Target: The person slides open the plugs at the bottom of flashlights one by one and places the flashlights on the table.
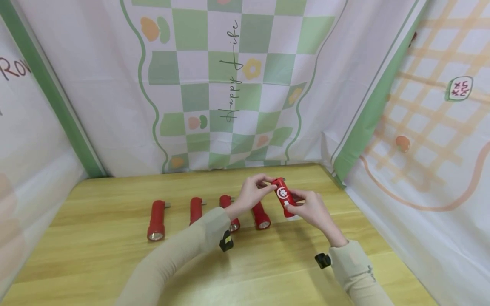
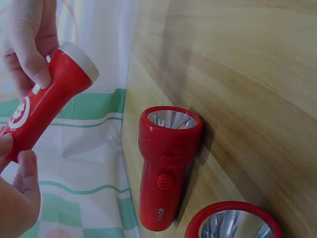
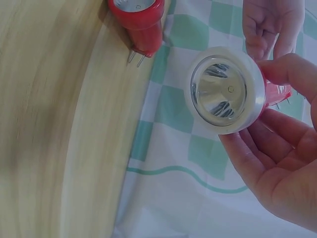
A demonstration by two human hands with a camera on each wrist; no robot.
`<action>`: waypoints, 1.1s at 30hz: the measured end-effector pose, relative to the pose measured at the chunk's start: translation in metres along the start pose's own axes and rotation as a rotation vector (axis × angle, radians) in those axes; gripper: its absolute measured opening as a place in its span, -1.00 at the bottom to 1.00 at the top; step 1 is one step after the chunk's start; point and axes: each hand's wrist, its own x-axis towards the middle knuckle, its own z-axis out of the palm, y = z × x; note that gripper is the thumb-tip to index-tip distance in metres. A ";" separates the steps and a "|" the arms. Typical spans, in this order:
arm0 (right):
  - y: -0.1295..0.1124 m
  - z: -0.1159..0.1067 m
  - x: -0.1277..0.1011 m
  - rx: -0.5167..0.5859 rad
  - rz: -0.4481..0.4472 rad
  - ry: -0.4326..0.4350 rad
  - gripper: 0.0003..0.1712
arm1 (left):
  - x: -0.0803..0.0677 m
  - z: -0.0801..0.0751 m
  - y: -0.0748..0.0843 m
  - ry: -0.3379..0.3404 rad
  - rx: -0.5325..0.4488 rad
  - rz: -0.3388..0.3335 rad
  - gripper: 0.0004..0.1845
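Observation:
A red flashlight (image 1: 284, 196) with a white emblem and a white-rimmed head is held above the wooden table (image 1: 115, 259) by both hands. My left hand (image 1: 263, 185) pinches its rear end. My right hand (image 1: 297, 205) grips the head end. The left wrist view shows the flashlight (image 2: 44, 106) tilted, with the right hand's fingers (image 2: 27, 49) near the head and my left hand (image 2: 17, 198) at the tail. In the right wrist view the lens (image 3: 224, 89) faces the camera, cradled by my right hand (image 3: 277, 163).
Several more red flashlights lie in a row on the table: one at the left (image 1: 157, 221), a second (image 1: 196, 210), a third (image 1: 229, 208) partly behind my left forearm, and one (image 1: 261, 216) under the hands. Patterned cloth walls (image 1: 237, 85) close in three sides.

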 end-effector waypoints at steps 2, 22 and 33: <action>0.000 0.000 0.000 -0.006 0.002 0.001 -0.41 | 0.001 0.000 0.000 -0.003 -0.001 0.004 -0.80; -0.004 0.001 0.000 0.009 0.000 0.002 -0.43 | 0.004 -0.002 -0.004 -0.032 -0.065 0.014 -0.78; -0.004 0.001 0.001 0.009 -0.002 0.003 -0.43 | 0.005 -0.003 -0.002 -0.059 -0.047 0.007 -0.78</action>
